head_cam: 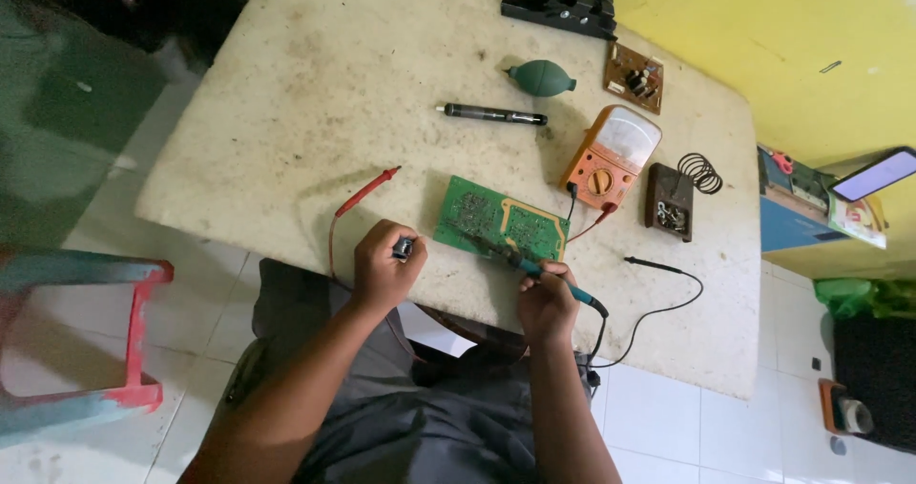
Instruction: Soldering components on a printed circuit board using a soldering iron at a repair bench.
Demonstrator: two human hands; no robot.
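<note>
A green circuit board [496, 219] lies solder side up near the front edge of a worn white table [315, 93]. My right hand [546, 298] grips a soldering iron with a teal handle [563, 288], its tip resting on the board's front part. My left hand [384, 266] sits left of the board, closed on a small dark cylindrical part [404, 247]. A red test probe [367, 191] lies on the table just above my left hand.
An orange analog multimeter [611, 155] stands right of the board, with a black probe lead [658, 266] trailing off the front. Behind lie a black desoldering pump [491, 114], a green rubber blower [541, 77], a small brown board [634, 76], a black clamp [561, 2] and an iron stand with spring [671, 200]. A red stool [134, 331] is at left.
</note>
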